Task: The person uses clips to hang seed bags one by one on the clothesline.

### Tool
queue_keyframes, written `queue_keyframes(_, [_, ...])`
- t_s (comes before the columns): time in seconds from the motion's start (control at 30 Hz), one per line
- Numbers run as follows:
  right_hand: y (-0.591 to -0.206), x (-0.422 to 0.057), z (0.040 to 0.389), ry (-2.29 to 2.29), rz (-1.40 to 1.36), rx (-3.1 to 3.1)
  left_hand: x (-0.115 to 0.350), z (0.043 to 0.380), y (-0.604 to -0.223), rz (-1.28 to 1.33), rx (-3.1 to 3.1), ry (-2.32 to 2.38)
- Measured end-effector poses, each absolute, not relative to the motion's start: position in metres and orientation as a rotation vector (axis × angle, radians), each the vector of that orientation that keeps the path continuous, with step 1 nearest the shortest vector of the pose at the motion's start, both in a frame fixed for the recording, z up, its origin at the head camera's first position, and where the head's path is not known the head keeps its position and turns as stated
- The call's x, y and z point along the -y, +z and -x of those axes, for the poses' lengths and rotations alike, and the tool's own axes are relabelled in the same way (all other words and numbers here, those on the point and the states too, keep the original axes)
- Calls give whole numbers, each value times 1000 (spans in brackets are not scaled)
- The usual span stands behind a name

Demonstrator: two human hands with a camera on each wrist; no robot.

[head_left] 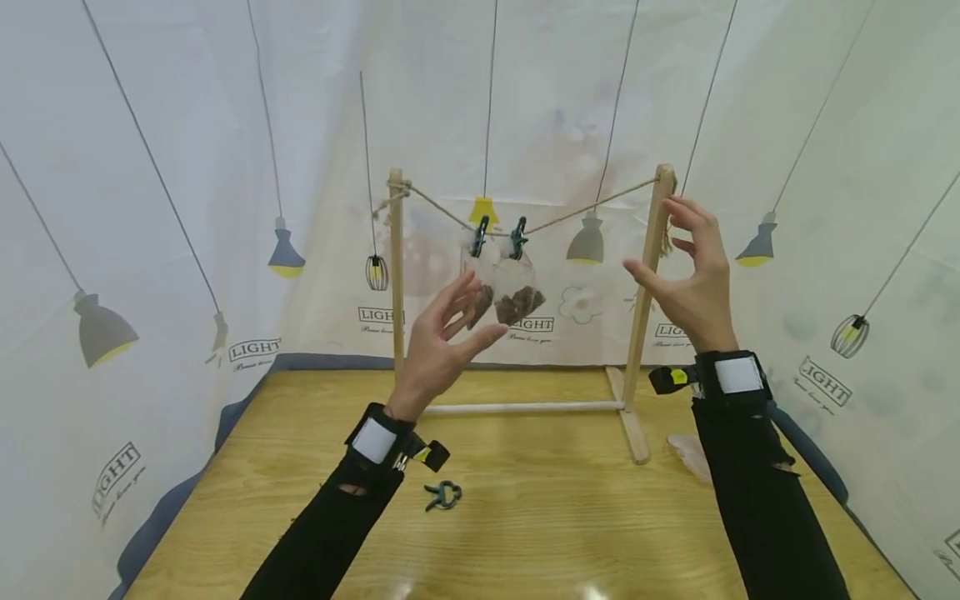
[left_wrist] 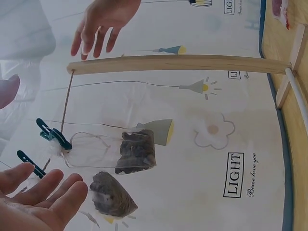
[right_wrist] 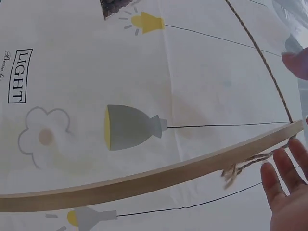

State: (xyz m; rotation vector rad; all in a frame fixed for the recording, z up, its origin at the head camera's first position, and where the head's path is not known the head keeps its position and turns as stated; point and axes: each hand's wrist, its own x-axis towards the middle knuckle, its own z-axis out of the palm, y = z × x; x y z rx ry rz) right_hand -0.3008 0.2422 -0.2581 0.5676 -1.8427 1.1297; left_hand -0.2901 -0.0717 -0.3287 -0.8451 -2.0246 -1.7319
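Two clear plastic bags with dark brown contents hang from a twine line, each under a dark green spring clamp. The right bag is in full view; the left bag is partly behind my left hand. That hand hovers in front of and below the bags, fingers loosely bent and holding nothing. In the left wrist view, one clamp grips the gathered top of a bag. My right hand is beside the right wooden post near its top, thumb and fingers spread, gripping nothing.
A loose green clamp lies on the wooden table. A pinkish plastic packet is partly hidden by my right sleeve. The rack has a left post, a white lower bar and a wooden foot.
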Motion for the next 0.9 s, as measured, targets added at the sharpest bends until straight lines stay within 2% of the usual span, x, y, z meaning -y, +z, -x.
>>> queue_keyframes(0.37, [-295,-277,344,1163,-359,1979,96,281,-357,763,2026,-1797])
queue_keyframes(0.9, [-307,-279,355,1136,-357,2011,129,276,-418,628,2114,-1821])
